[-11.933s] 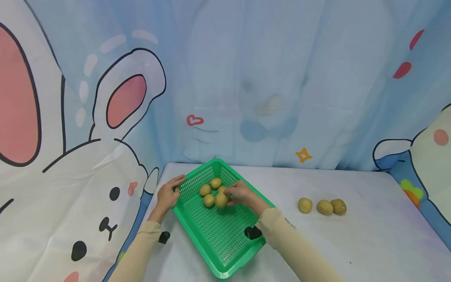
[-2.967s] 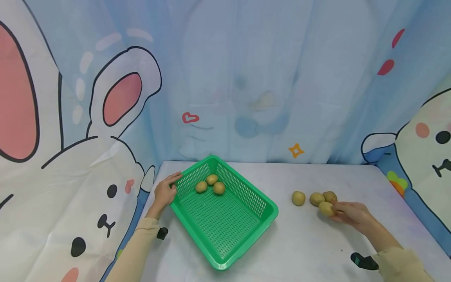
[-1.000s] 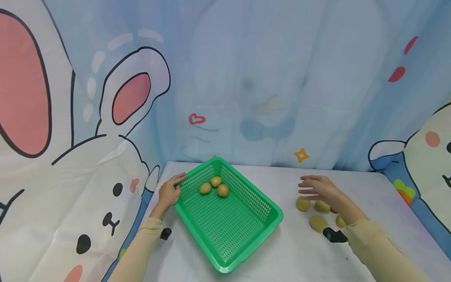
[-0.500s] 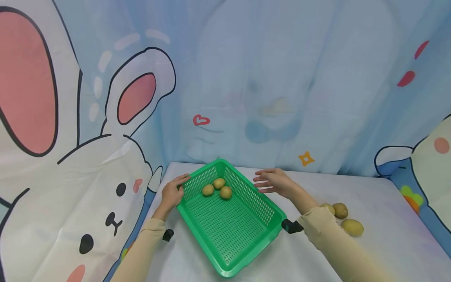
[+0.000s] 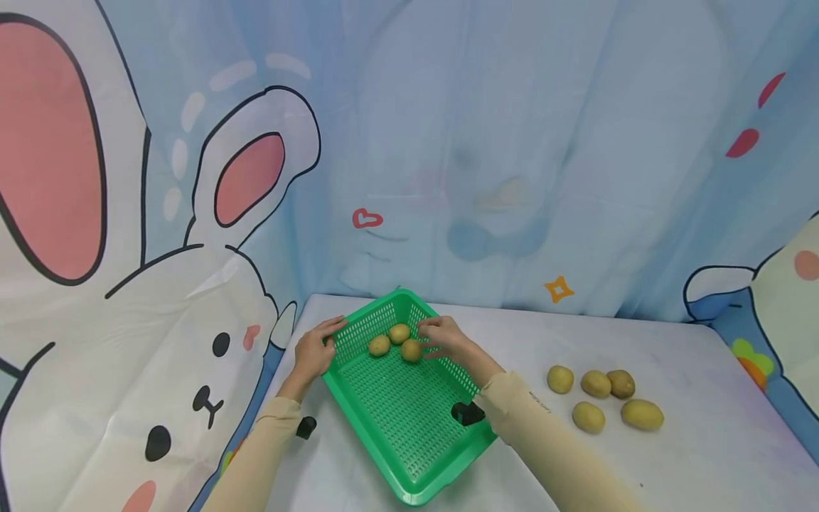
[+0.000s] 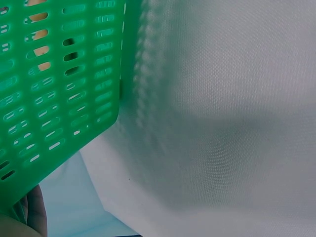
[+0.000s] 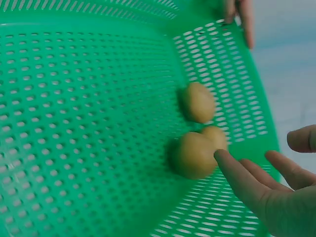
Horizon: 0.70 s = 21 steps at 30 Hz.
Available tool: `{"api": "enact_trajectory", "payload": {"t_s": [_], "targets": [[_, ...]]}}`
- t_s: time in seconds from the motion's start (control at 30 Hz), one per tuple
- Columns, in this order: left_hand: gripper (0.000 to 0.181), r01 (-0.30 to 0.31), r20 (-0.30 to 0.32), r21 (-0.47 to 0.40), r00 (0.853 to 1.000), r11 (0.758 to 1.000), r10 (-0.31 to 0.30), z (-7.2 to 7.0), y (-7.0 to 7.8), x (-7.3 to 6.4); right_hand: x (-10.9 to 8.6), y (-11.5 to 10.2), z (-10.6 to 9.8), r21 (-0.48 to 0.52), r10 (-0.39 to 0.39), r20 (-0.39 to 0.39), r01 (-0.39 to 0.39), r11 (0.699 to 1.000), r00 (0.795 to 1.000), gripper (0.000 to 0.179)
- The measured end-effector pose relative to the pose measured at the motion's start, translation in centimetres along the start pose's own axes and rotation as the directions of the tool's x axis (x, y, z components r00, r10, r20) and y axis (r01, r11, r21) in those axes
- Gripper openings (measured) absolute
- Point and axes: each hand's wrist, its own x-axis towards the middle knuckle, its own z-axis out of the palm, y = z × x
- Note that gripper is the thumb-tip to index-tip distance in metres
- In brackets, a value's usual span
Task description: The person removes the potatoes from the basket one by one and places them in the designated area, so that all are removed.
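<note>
A green plastic basket (image 5: 409, 427) with slotted walls stands at an angle on the white table. My left hand (image 5: 313, 352) grips its rim at the left corner; in the left wrist view only part of that hand shows, by the rim. Three potatoes lie together at the basket's far end: a left potato (image 5: 379, 346), a back one (image 5: 399, 333) and a front one (image 5: 411, 350). Over the basket's right wall reaches my right hand (image 5: 451, 343), fingers spread beside the front potato (image 7: 193, 155). Nothing is held in it; a small gap to that potato seems to show.
Several potatoes lie loose on the table to the right of the basket, among them a long pale potato (image 5: 643, 414) and a rounder one (image 5: 589, 417). A printed curtain (image 5: 486, 156) hangs along the table's back edge.
Two potatoes have gone from the basket to the table on the right since the earliest frame. My right hand let go of one there, then swung left into the basket. The left hand stayed.
</note>
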Motion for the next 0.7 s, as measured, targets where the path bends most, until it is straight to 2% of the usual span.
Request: {"api": "enact_trajectory", "payload": {"t_s": [0.17,0.33,0.7], "targets": [[0.046,-0.029,-0.021,0.004,0.999,1.0,0.029,-0.1,-0.3,0.0,1.0,1.2,1.5,0.025,0.018,-0.065,-0.016,1.0,0.998,0.045],[0.046,-0.042,-0.02,0.007,0.999,0.999,0.042,-0.1,-0.4,0.1,1.3,1.6,2.1,0.074,0.028,-0.122,-0.019,0.997,0.992,0.045],[0.046,-0.044,-0.014,-0.013,0.999,0.999,0.044,0.0,-0.4,0.0,2.0,2.6,2.9,0.083,0.073,-0.15,-0.061,0.995,0.986,0.043]]}}
